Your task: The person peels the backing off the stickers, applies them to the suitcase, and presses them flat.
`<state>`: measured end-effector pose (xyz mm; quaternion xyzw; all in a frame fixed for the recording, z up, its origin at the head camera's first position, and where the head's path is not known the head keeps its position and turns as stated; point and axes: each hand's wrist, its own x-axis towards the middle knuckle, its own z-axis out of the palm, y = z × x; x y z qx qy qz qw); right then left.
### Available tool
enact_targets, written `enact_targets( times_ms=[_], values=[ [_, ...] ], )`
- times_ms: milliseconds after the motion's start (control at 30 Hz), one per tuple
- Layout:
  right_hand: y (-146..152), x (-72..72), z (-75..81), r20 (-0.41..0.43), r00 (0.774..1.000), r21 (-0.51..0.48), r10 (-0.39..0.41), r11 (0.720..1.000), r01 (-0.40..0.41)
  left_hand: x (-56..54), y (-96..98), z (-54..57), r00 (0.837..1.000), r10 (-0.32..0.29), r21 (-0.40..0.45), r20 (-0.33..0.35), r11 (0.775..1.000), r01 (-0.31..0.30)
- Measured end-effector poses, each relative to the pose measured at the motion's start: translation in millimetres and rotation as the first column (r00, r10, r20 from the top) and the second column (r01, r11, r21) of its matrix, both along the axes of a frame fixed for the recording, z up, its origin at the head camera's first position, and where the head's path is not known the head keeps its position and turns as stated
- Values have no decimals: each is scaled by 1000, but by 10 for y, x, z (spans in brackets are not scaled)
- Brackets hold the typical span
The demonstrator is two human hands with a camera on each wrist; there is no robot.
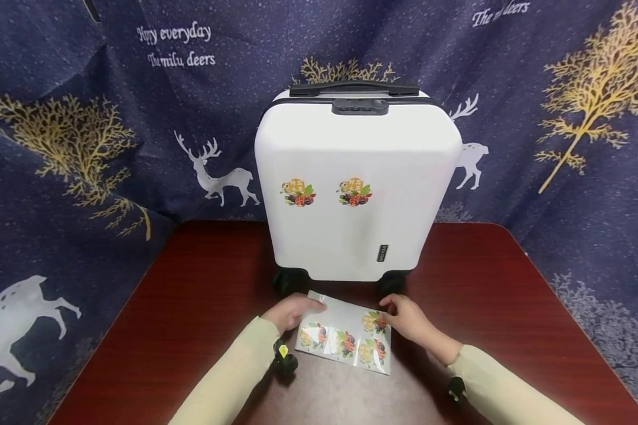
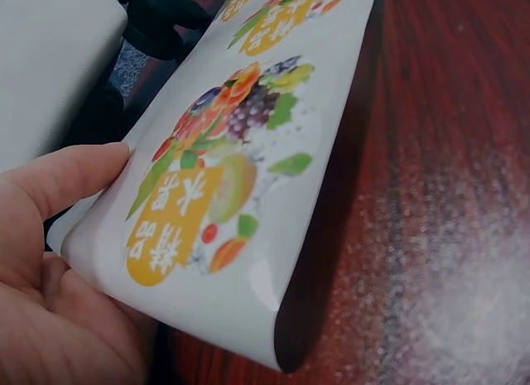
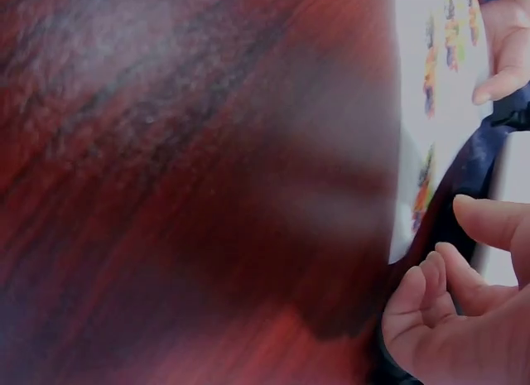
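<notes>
A white sheet of fruit stickers (image 1: 345,313) is held slightly raised over the table in front of the suitcase. My left hand (image 1: 293,311) grips its left end, thumb on the printed face and fingers beneath, as the left wrist view shows. Several fruit stickers (image 2: 219,166) with yellow labels remain on the sheet. At its right end is my right hand (image 1: 408,321); in the right wrist view its thumb and loosely bent fingers stand apart, just off the sheet's corner, with nothing between them. Two matching stickers (image 1: 354,192) are on the front of the white suitcase (image 1: 329,236).
The suitcase stands upright on a dark red wooden table (image 1: 212,295), with a black handle (image 1: 353,88) and a combination lock (image 1: 360,107) on top. Behind hangs a dark blue cloth (image 1: 244,82) printed with deer and golden trees. The tabletop reflects light near the front.
</notes>
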<state>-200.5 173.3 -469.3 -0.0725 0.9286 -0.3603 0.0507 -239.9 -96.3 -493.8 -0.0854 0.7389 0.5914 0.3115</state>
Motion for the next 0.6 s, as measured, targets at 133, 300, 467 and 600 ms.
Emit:
enact_targets(
  times_ms=[133,300,467,600],
  values=[
    [8,-9,-18,41,999,10,17,1000,-17,6,20,20,1000,4,-37,-26,999,-5],
    [16,-20,-44,24,997,43,77,996,-78,25,26,-11,997,-3,-23,-75,1000,1],
    [45,-53,-113,-8,984,71,176,982,-175,26,-105,-14,986,-129,68,-106,988,136],
    [115,-88,-156,-36,965,74,258,964,-255,-56,-186,68,966,-222,107,-134,966,236]
  ],
)
